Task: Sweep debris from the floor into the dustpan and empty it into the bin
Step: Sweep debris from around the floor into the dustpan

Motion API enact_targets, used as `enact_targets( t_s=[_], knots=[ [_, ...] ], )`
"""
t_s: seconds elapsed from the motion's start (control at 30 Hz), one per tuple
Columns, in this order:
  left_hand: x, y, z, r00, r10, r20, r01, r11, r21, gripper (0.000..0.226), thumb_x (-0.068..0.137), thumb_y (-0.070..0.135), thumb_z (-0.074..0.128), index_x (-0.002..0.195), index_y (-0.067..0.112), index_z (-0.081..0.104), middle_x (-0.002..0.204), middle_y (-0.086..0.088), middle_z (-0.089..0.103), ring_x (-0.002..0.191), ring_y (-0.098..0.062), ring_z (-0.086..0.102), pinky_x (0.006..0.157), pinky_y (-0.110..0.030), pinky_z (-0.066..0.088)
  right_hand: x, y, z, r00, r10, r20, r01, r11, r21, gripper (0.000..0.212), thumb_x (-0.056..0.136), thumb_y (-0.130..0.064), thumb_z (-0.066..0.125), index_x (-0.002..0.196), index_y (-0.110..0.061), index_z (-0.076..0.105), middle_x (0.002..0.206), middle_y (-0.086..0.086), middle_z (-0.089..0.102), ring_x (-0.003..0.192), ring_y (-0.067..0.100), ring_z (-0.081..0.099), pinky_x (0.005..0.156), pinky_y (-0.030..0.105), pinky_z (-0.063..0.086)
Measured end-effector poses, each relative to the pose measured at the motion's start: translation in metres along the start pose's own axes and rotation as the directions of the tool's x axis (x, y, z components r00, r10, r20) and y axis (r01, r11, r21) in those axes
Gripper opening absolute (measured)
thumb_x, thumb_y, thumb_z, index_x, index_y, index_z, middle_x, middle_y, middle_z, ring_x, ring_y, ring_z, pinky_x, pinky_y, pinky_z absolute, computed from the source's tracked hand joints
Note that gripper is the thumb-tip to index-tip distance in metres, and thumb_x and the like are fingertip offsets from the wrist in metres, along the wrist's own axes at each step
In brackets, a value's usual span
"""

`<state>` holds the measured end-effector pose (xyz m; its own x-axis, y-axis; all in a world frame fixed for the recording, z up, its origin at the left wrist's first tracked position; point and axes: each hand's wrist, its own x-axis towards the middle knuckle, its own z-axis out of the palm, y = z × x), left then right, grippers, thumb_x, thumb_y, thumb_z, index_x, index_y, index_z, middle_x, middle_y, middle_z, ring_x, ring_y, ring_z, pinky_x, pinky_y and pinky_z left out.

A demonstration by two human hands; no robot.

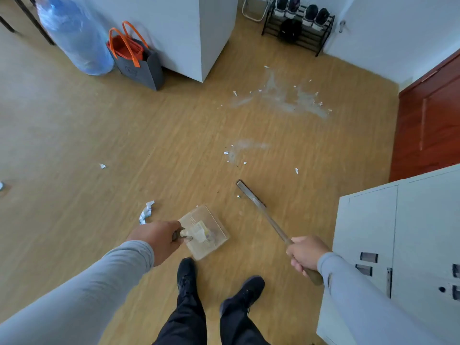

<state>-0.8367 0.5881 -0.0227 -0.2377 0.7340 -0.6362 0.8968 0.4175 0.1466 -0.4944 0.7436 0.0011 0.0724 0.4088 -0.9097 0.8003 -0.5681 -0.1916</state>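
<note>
Right hand (305,255) fingers wrap the broom (263,212), angled up-left; left hand (159,241) seemingly grips dustpan (205,231).

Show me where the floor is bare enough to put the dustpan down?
Bare floor lies left of the dustpan, between the crumpled paper and the grey bag. It is crowded ahead: white scraps and dust spread toward the shoe rack, and more scraps lie beyond the broom.

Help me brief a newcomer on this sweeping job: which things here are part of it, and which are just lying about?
Job: broom in right hand; dustpan in left hand; paper scraps; dust patch.

Lying about: water bottle, tote bag, shoe rack, cabinet.
</note>
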Motion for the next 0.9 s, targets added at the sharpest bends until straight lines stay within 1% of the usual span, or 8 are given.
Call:
enact_targets(
  t_s=[0.13, 0.23, 0.37, 0.47, 0.57, 0.63, 0.73, 0.9],
  knots=[
    [0.007, -0.043, -0.007, 0.998, -0.064, 0.003, 0.064, 0.998, 0.006, 0.020, 0.094, 0.055, 0.045, 0.091, 0.037, 0.052, 0.079, 0.014, 0.062, 0.071, -0.011, 0.063, 0.059, -0.028, 0.051, 0.026, -0.034, 0.037, 1.000, 0.013, -0.008, -0.013, 1.000, -0.003, 0.043, 0.086, -0.009, 0.053, 0.127, -0.022, 0.057, 0.051, 0.007, 0.062, 0.037, 0.016, 0.050, 0.042, 0.021, 0.045],
    [0.015, -0.061, -0.010, 0.996, -0.088, 0.007, 0.087, 0.995, 0.045, 0.025, 0.095, 0.057, 0.042, 0.092, 0.035, 0.053, 0.081, 0.013, 0.063, 0.070, -0.010, 0.062, 0.056, -0.028, 0.050, 0.029, -0.045, 0.067, 0.999, 0.028, 0.016, -0.028, 0.999, -0.033, 0.038, 0.085, -0.010, 0.051, 0.121, -0.017, 0.061, 0.053, 0.009, 0.064, 0.042, 0.019, 0.053, 0.046, 0.024, 0.048],
    [0.029, -0.079, -0.019, 0.997, -0.071, -0.023, 0.073, 0.992, 0.100, 0.025, 0.095, 0.058, 0.042, 0.090, 0.035, 0.052, 0.080, 0.013, 0.060, 0.066, -0.008, 0.058, 0.050, -0.025, 0.042, 0.015, -0.051, 0.111, 0.997, 0.006, 0.072, 0.000, 0.995, -0.095, 0.048, 0.085, -0.008, 0.049, 0.133, -0.013, 0.059, 0.055, 0.010, 0.065, 0.044, 0.021, 0.052, 0.048, 0.026, 0.048],
    [0.039, -0.093, -0.031, 0.998, -0.066, 0.015, 0.065, 0.995, 0.079, 0.021, 0.095, 0.056, 0.044, 0.092, 0.037, 0.053, 0.083, 0.015, 0.060, 0.071, -0.009, 0.060, 0.055, -0.026, 0.047, -0.007, -0.053, 0.128, 0.991, -0.013, 0.133, 0.031, 0.990, -0.134, 0.063, 0.086, -0.007, 0.049, 0.148, -0.018, 0.047, 0.059, 0.008, 0.064, 0.041, 0.018, 0.050, 0.044, 0.023, 0.045],
    [0.045, -0.100, -0.037, 0.998, -0.057, 0.017, 0.056, 0.995, 0.086, 0.019, 0.095, 0.054, 0.046, 0.096, 0.037, 0.055, 0.083, 0.015, 0.060, 0.070, -0.008, 0.058, 0.054, -0.026, 0.044, -0.024, -0.056, 0.106, 0.976, 0.008, 0.218, 0.020, 0.992, -0.128, 0.068, 0.087, -0.009, 0.054, 0.152, -0.023, 0.042, 0.062, 0.005, 0.063, 0.041, 0.013, 0.047, 0.041, 0.021, 0.041],
    [0.046, -0.102, -0.036, 0.999, -0.038, 0.019, 0.037, 0.996, 0.082, 0.020, 0.095, 0.052, 0.046, 0.093, 0.035, 0.055, 0.082, 0.013, 0.061, 0.068, -0.008, 0.058, 0.052, -0.026, 0.041, -0.032, -0.056, 0.082, 0.968, 0.036, 0.247, -0.024, 0.998, -0.053, 0.064, 0.089, -0.013, 0.058, 0.150, -0.023, 0.044, 0.064, 0.004, 0.065, 0.043, 0.011, 0.049, 0.041, 0.021, 0.040],
    [0.044, -0.106, -0.032, 1.000, -0.022, 0.009, 0.021, 0.996, 0.083, 0.019, 0.094, 0.053, 0.046, 0.091, 0.036, 0.054, 0.081, 0.014, 0.061, 0.067, -0.009, 0.057, 0.053, -0.026, 0.042, -0.039, -0.057, 0.077, 0.974, 0.030, 0.224, -0.025, 0.999, -0.025, 0.064, 0.088, -0.015, 0.059, 0.149, -0.024, 0.044, 0.065, 0.004, 0.065, 0.045, 0.011, 0.049, 0.042, 0.022, 0.040],
    [0.044, -0.114, -0.030, 1.000, -0.028, 0.007, 0.027, 0.997, 0.072, 0.019, 0.094, 0.054, 0.045, 0.093, 0.036, 0.054, 0.079, 0.015, 0.058, 0.065, -0.008, 0.056, 0.050, -0.026, 0.039, -0.035, -0.078, 0.122, 0.983, 0.005, 0.181, 0.029, 0.982, -0.186, 0.068, 0.088, -0.008, 0.053, 0.154, -0.021, 0.039, 0.061, 0.006, 0.062, 0.042, 0.015, 0.048, 0.042, 0.021, 0.043]
  ],
)
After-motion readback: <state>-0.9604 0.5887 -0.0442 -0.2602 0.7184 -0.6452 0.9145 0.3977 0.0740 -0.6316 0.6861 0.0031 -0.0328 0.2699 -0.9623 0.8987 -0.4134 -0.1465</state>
